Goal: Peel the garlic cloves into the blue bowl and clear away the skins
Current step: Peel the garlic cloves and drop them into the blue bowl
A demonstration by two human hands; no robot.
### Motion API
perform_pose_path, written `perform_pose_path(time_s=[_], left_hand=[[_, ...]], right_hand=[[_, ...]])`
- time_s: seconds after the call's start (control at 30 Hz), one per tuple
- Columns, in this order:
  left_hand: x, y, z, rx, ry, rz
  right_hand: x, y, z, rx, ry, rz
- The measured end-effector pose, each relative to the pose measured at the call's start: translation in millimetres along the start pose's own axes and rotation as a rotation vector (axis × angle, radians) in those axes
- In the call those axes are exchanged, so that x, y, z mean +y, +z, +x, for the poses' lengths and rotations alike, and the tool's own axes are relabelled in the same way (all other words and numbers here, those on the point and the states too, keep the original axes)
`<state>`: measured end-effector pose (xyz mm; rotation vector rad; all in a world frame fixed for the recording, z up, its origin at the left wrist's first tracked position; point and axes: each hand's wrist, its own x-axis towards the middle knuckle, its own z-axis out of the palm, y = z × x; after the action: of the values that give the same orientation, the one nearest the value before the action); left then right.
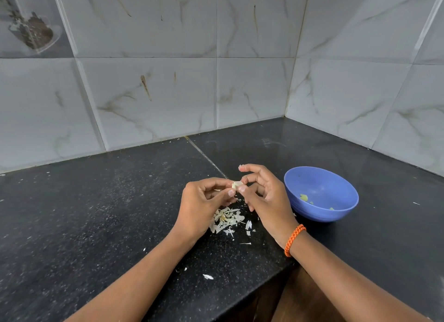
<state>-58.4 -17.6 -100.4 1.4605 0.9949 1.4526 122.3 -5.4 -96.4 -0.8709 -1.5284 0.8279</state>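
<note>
A small pale garlic clove is held above the black counter between both hands. My left hand pinches it with thumb and forefinger. My right hand pinches its other side with thumb and a bent finger, the forefinger stretched out above. Under the hands lies a heap of white garlic skins. The blue bowl stands just right of my right hand, with a few pale peeled cloves at its bottom.
The black granite counter runs into a tiled wall corner at the back right. Loose skin flakes lie scattered toward the front edge, which steps back at the lower middle. An orange band circles my right wrist.
</note>
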Motion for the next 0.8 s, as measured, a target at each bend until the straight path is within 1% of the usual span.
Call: perform_pose_path(time_s=[0.17, 0.47, 0.63, 0.8], left_hand=[[-0.7, -0.6, 0.9, 0.010, 0.003, 0.030], [0.6, -0.2, -0.3, 0.045, -0.003, 0.018], [1.6, -0.6, -0.9, 0.037, -0.004, 0.026], [3.2, -0.2, -1.4, 0.035, -0.007, 0.017]], right_hand=[[0.7, -1.0, 0.1, -0.040, 0.074, 0.083], [4.5, -0.3, 1.3, -0.091, 0.185, 0.100], [4.8, -4.9, 3.0, -0.140, 0.291, 0.264], [6.0, -5.3, 2.4, -0.181, 0.281, 0.225]])
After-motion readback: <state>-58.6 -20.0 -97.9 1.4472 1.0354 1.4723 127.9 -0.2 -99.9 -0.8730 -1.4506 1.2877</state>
